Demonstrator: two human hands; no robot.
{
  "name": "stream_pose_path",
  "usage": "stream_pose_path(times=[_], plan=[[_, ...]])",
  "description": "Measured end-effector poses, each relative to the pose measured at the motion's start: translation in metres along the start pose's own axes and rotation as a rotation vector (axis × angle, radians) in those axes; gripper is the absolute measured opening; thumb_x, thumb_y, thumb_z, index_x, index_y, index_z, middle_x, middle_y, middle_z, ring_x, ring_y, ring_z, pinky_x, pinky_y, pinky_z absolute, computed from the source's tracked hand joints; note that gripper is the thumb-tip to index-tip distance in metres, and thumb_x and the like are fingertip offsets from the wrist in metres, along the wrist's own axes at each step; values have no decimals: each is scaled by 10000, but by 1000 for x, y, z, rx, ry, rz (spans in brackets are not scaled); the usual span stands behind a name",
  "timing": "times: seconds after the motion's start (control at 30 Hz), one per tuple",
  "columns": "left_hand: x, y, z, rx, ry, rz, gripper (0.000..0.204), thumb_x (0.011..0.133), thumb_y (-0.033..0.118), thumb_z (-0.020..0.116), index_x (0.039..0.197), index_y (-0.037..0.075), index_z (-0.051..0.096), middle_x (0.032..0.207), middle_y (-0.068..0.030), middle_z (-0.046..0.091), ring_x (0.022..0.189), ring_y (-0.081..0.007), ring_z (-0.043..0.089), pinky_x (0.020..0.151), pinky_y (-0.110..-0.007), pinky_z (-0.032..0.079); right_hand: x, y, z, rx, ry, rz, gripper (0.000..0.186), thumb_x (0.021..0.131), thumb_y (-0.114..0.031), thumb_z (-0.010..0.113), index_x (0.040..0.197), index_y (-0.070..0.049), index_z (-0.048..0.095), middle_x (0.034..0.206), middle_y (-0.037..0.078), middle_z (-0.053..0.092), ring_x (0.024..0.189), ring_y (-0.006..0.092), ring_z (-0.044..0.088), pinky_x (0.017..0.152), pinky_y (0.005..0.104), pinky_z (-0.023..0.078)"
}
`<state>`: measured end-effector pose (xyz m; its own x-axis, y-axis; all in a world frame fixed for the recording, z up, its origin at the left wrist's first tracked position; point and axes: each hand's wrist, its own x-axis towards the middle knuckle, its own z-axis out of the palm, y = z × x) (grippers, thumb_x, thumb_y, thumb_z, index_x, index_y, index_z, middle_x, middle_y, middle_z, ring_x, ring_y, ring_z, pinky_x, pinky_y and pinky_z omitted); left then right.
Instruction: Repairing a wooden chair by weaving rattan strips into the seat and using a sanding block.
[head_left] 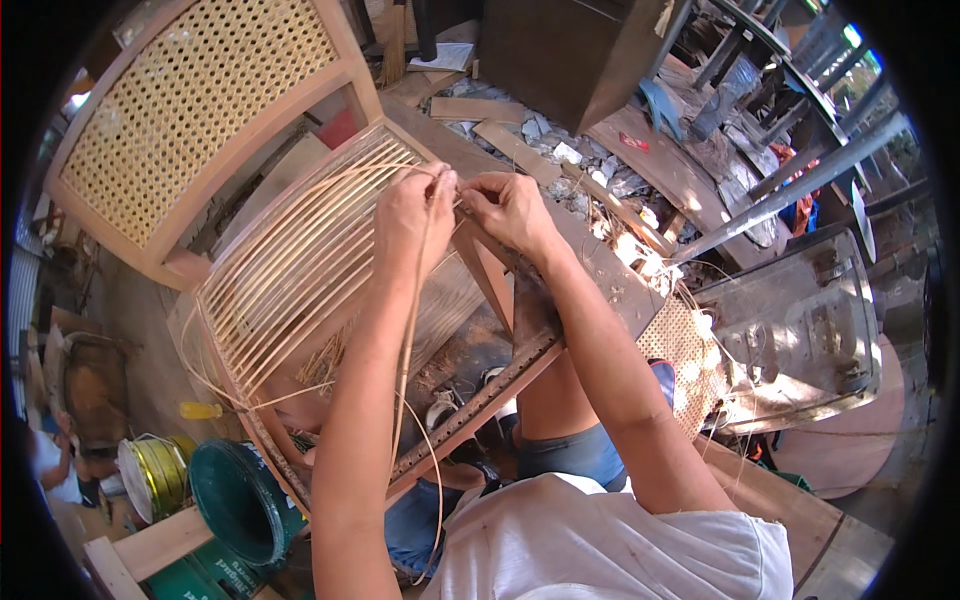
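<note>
A wooden chair [350, 90] with a woven cane backrest [195, 100] stands before me. Its seat frame [470, 385] has rows of small holes, and parallel pale cane strands [300, 240] are strung over part of the opening. My left hand [408, 215] is closed on a long cane strand [410, 350] that hangs down along my forearm, by the seat's far right corner. Just beside it, my right hand [505, 210] pinches at the frame's edge, fingers closed; what exactly is between them is too small to tell. Loose strands loop over the seat's left corner.
Buckets [225, 500] and a yellow-handled tool [200, 410] lie lower left, near another person [55, 465]. A dark cabinet [545, 50], scattered debris [520, 140], stacked metal-legged furniture [770, 120], a cane panel [680, 350] and a scuffed grey panel [790, 310] surround the chair.
</note>
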<state>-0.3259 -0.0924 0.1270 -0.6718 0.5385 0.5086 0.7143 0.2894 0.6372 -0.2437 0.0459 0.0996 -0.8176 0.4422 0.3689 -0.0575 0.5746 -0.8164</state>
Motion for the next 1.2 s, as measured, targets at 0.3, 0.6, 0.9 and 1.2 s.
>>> stream_pose_path(times=[0.3, 0.6, 0.9, 1.2], plan=[[3, 5, 2, -735, -152, -421, 238, 1011, 171, 553, 1138, -4, 652, 788, 9, 569, 708, -57, 573, 712, -233, 558, -3, 20, 3, -43, -17, -129, 144, 838, -124, 676, 918, -9, 712, 883, 210, 694, 820, 386, 686, 740, 421, 544], [-34, -12, 27, -792, -87, -315, 272, 997, 94, 590, 1242, -15, 542, 987, -77, 637, 870, -125, 641, 800, -263, 566, -6, 22, 9, -427, 35, -173, 176, 894, -157, 596, 878, 13, 558, 872, 232, 665, 827, 438, 655, 743, 517, 518], [-71, -53, 65, -153, 10, -269, 268, 978, 200, 588, 899, -50, 646, 762, -196, 656, 702, -337, 618, 700, -409, 506, -3, 12, 7, -478, -24, -73, 232, 889, -208, 611, 842, 19, 609, 816, 263, 667, 783, 461, 650, 726, 530, 516], [-69, -68, 86, -1001, -31, -614, 295, 997, 206, 604, 749, 47, 622, 699, 74, 464, 665, -35, 380, 569, -259, 329, 3, 17, 10, -516, -31, -90, 186, 877, -175, 608, 849, 6, 577, 814, 272, 646, 761, 491, 626, 684, 532, 500]])
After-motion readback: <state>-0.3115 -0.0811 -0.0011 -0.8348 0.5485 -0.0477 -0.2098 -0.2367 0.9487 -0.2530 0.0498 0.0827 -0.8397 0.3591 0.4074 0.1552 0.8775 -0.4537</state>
